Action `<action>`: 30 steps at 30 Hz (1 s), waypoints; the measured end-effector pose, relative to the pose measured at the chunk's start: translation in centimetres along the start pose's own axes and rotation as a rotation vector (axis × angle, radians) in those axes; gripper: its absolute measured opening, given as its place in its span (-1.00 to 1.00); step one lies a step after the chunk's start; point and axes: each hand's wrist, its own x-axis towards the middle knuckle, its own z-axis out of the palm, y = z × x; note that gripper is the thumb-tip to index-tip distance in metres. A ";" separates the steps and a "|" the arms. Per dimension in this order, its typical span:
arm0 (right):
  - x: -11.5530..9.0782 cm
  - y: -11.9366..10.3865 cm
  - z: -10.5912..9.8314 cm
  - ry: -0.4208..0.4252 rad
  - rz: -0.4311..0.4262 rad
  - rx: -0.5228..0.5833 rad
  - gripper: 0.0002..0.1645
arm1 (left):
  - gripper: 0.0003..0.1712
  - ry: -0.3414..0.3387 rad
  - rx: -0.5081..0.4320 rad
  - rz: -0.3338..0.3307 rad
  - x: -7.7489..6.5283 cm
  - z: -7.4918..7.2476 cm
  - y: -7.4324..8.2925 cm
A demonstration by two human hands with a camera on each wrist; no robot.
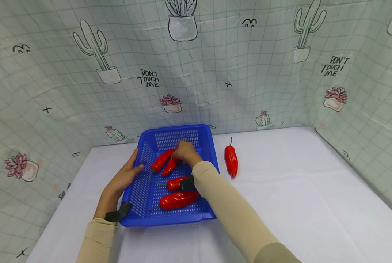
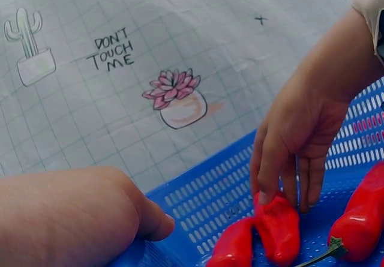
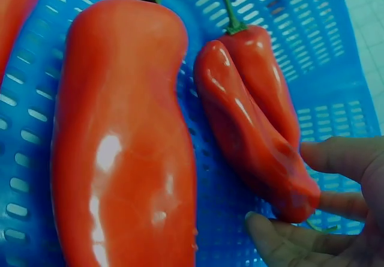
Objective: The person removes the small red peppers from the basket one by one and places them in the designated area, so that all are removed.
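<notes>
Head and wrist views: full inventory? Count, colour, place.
basket: 1, blue, on the table
peppers: 4, red, in basket
loose pepper: 1, red, on table right of basket
table: 1, white, under basket
printed backdrop: 1, pale with plant drawings, behind table
wrist bands: 2, dark, one per wrist
sleeves: 2, mostly beige, on arms
left hand: 1, bare, gripping basket's left rim
right hand: 1, bare, gripping a pepper in basket
</notes>
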 end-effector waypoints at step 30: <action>-0.6 -1.2 1.5 0.047 -0.050 -0.063 -0.45 | -0.15 0.010 0.031 -0.016 0.2 -0.2 0.0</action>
